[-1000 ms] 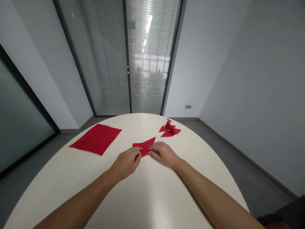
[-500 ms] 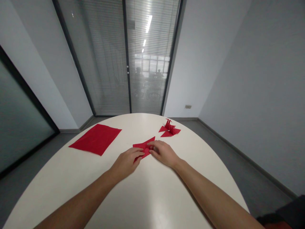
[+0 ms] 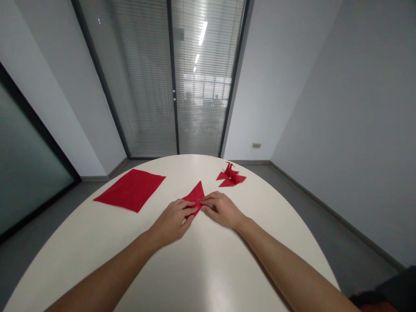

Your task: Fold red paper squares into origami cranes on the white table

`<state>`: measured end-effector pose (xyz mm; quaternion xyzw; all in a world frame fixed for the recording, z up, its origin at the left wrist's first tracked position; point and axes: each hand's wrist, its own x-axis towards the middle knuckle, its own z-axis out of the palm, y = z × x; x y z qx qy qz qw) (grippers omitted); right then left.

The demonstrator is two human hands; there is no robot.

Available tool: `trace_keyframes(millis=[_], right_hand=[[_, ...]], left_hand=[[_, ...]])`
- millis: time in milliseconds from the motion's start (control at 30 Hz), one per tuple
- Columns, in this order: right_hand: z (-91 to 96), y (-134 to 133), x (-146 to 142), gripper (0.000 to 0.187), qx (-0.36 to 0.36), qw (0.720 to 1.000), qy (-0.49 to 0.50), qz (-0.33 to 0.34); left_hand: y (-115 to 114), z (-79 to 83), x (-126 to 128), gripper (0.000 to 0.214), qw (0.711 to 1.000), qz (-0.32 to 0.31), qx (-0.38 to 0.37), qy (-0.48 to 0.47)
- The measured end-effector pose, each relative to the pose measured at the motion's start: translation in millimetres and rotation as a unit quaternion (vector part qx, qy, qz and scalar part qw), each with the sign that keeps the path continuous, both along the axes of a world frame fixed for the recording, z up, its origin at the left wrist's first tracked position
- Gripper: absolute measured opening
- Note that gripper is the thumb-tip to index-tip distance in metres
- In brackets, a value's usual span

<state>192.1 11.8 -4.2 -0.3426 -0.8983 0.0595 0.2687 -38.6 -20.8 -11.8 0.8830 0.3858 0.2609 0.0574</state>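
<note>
A folded piece of red origami paper (image 3: 196, 193) lies on the white table in front of me, with one pointed corner directed away from me. My left hand (image 3: 173, 220) holds its left side, fingers resting over the paper and thumb along the near edge. At the right edge, my right hand (image 3: 223, 209) is closed, its thumb and fingertips pinching the paper. The fingers cover part of the lower folds. Beyond my right hand stand red folded paper cranes (image 3: 232, 175), close together; I cannot tell how many.
A flat red paper sheet (image 3: 133, 190) lies to the left on the round white table (image 3: 162, 277). Past the table's far edge are glass panels with blinds (image 3: 201, 121). A dark object (image 3: 396, 288), partly cut off, is at the lower right.
The paper's right part has been folded over, so its outline has gone from a wide two-pointed shape to a single upper point. My right hand has closed on the right edge.
</note>
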Motion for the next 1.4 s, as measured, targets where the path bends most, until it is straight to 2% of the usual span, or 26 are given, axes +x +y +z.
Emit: trace_keyframes(millis=[167, 500, 800, 967, 1167, 1400], right_hand=[[-2.5, 1, 1, 0.023, 0.005, 1.0, 0.006, -0.022], [-4.7, -3, 0, 0.034, -0.011, 0.999, -0.01, -0.038], [-1.7, -4, 1, 0.046, -0.023, 1.0, 0.011, -0.01], [-1.8, -3, 3, 0.064, -0.007, 0.999, 0.022, 0.03], [2.1, -1, 5, 0.019, 0.012, 0.997, -0.019, 0.076], [9.5, -4, 2, 0.012, 0.011, 0.993, -0.05, 0.108]], left_hand=[[1, -1.1, 0, 0.037, 0.999, -0.034, -0.016, 0.001], [-1, 6.9, -4, 0.017, 0.996, -0.07, -0.038, -0.038], [-3, 14.9, -7, 0.023, 0.995, -0.091, -0.033, -0.007], [-5, 18.9, -8, 0.027, 0.994, -0.1, -0.033, 0.01], [-4, 15.6, -7, 0.022, 0.996, -0.087, -0.022, 0.026], [-2, 9.8, -5, 0.019, 0.997, -0.064, 0.018, 0.043]])
